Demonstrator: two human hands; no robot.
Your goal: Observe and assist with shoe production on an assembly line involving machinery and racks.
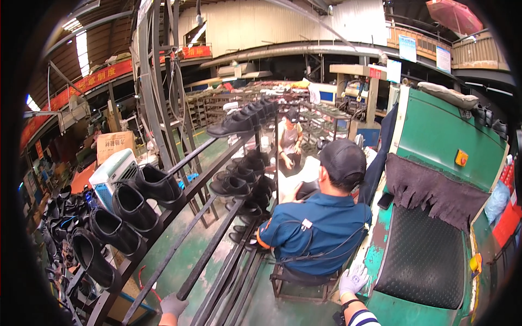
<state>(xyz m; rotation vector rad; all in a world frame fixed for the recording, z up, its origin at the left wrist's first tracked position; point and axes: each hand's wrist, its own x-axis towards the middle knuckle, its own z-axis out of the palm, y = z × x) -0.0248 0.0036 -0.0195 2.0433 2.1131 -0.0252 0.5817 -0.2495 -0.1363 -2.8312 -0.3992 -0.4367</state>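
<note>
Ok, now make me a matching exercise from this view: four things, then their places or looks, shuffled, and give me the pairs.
Things:
1. left hand
2. right hand
3. cloth
4. box

Places or looks:
A. dark and frayed
B. by the green machine's worn edge
C. brown, in the left background
D. at the near end of a dark rack bar

Pairs: 1-D, 2-B, 3-A, 4-C

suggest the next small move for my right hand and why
Perhaps lift your right hand and bring it toward the shoe rack: it looks empty, lying open at the edge of the green machine, while your left hand is at a rack bar and black shoes line the rack.
</note>
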